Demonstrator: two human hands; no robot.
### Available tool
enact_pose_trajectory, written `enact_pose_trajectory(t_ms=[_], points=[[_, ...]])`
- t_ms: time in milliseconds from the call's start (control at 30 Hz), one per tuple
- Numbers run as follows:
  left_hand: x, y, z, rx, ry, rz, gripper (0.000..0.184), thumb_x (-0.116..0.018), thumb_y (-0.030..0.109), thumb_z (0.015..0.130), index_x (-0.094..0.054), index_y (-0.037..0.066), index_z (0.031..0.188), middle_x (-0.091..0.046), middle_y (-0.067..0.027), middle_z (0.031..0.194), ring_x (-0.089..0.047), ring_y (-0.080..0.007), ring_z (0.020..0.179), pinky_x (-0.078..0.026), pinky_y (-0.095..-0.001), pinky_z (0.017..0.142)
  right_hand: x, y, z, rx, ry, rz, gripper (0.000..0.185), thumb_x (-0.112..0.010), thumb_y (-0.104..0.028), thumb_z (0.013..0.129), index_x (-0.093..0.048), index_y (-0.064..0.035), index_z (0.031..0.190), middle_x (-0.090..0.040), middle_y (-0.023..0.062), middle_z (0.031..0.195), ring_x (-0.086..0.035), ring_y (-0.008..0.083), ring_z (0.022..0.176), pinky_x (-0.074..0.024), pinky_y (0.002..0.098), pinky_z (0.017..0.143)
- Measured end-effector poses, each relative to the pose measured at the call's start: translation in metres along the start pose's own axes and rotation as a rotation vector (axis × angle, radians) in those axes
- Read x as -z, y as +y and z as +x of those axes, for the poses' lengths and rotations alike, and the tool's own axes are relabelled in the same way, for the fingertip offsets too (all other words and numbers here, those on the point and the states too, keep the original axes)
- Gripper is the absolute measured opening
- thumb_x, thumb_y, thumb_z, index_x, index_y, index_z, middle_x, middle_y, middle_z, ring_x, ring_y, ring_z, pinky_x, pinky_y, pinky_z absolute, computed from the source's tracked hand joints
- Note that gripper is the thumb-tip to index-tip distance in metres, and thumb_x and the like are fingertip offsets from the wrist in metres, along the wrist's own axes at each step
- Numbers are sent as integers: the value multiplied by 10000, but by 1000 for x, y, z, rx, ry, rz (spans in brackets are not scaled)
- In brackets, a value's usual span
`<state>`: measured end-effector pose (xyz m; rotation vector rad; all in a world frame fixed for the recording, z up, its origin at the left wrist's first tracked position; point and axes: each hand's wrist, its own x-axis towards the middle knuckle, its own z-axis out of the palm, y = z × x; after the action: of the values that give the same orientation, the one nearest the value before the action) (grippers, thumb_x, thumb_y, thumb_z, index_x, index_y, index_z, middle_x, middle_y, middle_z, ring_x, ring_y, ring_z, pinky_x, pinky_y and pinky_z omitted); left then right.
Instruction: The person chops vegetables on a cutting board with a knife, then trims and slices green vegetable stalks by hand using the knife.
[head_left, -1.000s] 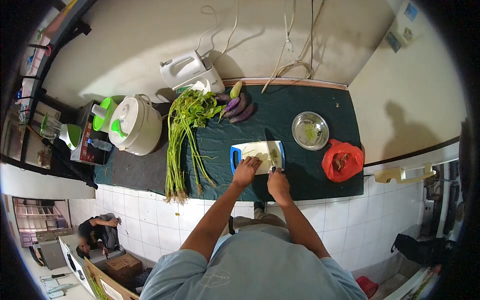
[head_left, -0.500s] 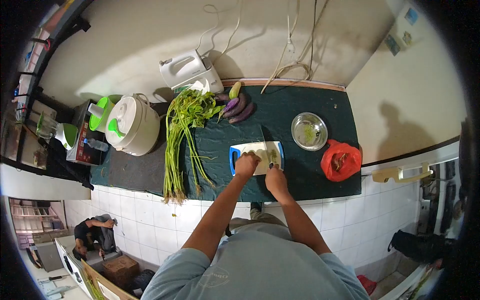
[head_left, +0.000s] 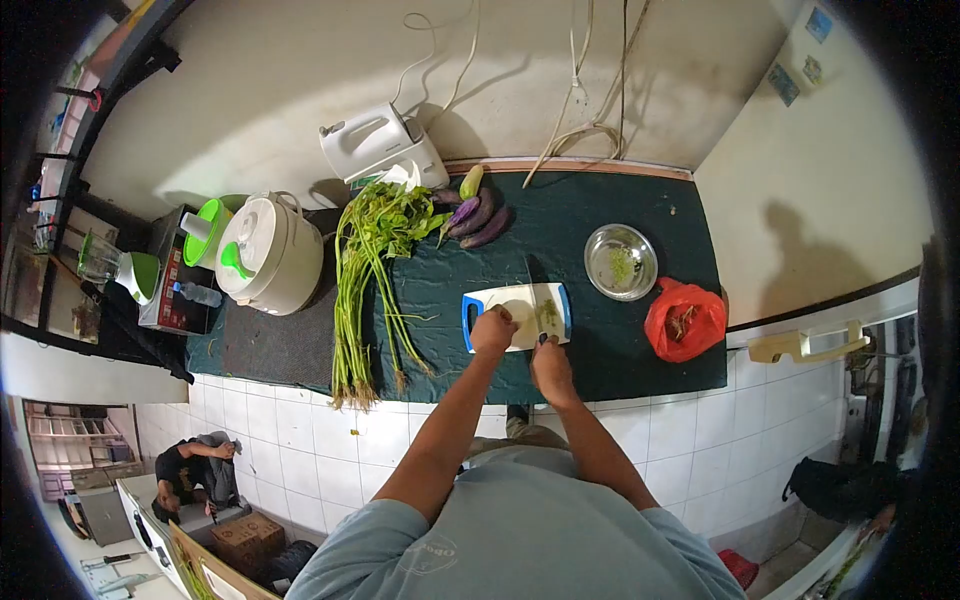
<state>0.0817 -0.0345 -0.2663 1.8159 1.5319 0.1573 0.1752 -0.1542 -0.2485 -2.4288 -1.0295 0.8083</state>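
A white cutting board with blue ends [head_left: 500, 297] lies near the front edge of the counter. My right hand [head_left: 552, 372] is wrapped round the handle of a kitchen knife [head_left: 537, 295], whose blade points away from me across the board. Small chopped green pieces [head_left: 549, 312] lie on the board, right of the blade. My left hand [head_left: 494, 330] rests over the board with its fingers curled together; what they pinch, if anything, is hidden. To the right stands a metal bowl [head_left: 600, 278] with chopped green bits [head_left: 622, 265] inside.
A red plastic bag [head_left: 685, 322] sits at the right. Long leafy greens with roots [head_left: 350, 300] and several eggplants [head_left: 484, 215] lie left of the board. Behind them is a white hand mixer [head_left: 375, 140]; a rice cooker [head_left: 270, 250] stands farther left. A person [head_left: 195, 475] sits at lower left.
The view has shifted slightly. Both hands stay over the board, the right still on the knife; little else differs.
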Motion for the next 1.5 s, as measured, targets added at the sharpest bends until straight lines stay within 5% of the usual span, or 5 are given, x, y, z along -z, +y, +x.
enact_pose_trajectory(t_ms=[333,533,900,1500], points=[[-10,-9,-2,-42,25,-89,250,-816,255,745,-713,90,902,-734,-115,927,-715,-295,876,-561,-426,744,-1,4,13,69,-16,-8,403,-447,-277,1022,-511,105,1132,-678,300,922,-677,472,870,-550,527,735],[-24,-8,-11,-219,224,99,186,-719,238,812,-719,77,904,-702,-129,934,-686,-343,851,-559,-450,748,-6,4,11,62,23,31,396,-442,-252,1015,-476,124,1136,-663,332,899,-677,472,866,-553,532,737],[-20,-15,-29,-638,266,381,108,-628,134,787,-665,96,881,-620,-57,985,-598,-278,955,-548,-402,743,-2,-3,5,83,29,54,345,-482,-220,998,-473,109,1103,-670,319,910,-678,469,870,-555,533,758],[-16,-22,-42,-555,304,284,128,-640,189,843,-716,134,930,-600,-60,1042,-572,-293,990,-520,-412,764,-1,-2,8,53,-3,-10,365,-440,-265,1021,-487,88,1100,-674,315,919,-672,478,883,-552,535,759]])
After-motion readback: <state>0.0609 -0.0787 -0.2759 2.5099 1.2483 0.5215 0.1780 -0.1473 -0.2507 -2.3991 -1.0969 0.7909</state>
